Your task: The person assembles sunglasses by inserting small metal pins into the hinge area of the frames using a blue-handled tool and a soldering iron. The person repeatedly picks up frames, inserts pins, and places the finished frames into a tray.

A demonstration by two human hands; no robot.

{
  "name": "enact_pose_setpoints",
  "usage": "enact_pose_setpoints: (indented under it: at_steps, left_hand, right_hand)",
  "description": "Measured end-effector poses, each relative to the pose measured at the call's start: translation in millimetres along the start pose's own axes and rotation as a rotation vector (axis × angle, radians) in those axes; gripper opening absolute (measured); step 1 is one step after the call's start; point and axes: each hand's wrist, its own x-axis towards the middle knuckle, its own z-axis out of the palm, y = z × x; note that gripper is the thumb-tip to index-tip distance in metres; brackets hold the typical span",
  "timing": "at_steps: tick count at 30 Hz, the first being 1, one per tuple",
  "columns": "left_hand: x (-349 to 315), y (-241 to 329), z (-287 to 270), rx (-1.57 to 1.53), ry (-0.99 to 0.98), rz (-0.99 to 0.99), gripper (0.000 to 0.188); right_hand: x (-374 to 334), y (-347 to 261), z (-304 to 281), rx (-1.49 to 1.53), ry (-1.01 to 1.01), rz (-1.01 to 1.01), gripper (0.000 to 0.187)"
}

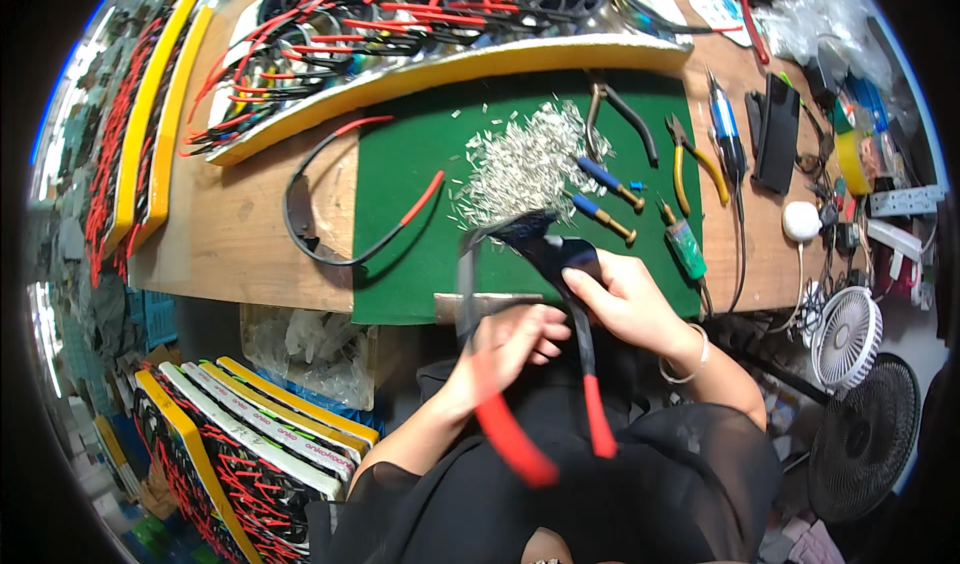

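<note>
My right hand (632,299) pinches a black neckband with red-tipped ends (548,248) by its wide middle part, thumb on top. The band's two arms hang toward me, and the left one is smeared by motion. Beside that arm is my left hand (512,349), its fingers loosely bent and apart, with nothing visible in them. Just beyond the band, a heap of small silvery pieces (535,164) is spread on the green mat (400,274). Another black band with red ends (345,261) lies to the left, partly on the mat and partly on the wood.
A yellow-edged foam tray (450,69) full of similar bands stands at the back. Right of the heap lie two blue-handled tools (605,219), yellow-handled cutters (700,162), black-handled pliers (630,119), a green-handled tool (685,249) and a soldering iron (727,129). More trays (250,444) stand lower left; fans (848,339) are at right.
</note>
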Motion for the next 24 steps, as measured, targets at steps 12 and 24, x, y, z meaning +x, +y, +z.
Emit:
enact_pose_setpoints:
  at_steps: [12,24]
  left_hand:
    - [-9,21,-12,-0.305,0.209,0.247,0.028]
    - [-5,4,-9,-0.113,0.023,0.149,0.037]
  right_hand:
    - [-12,-11,-12,0.135,-0.161,0.001,0.026]
    - [18,-28,7,-0.133,0.155,-0.554,0.011]
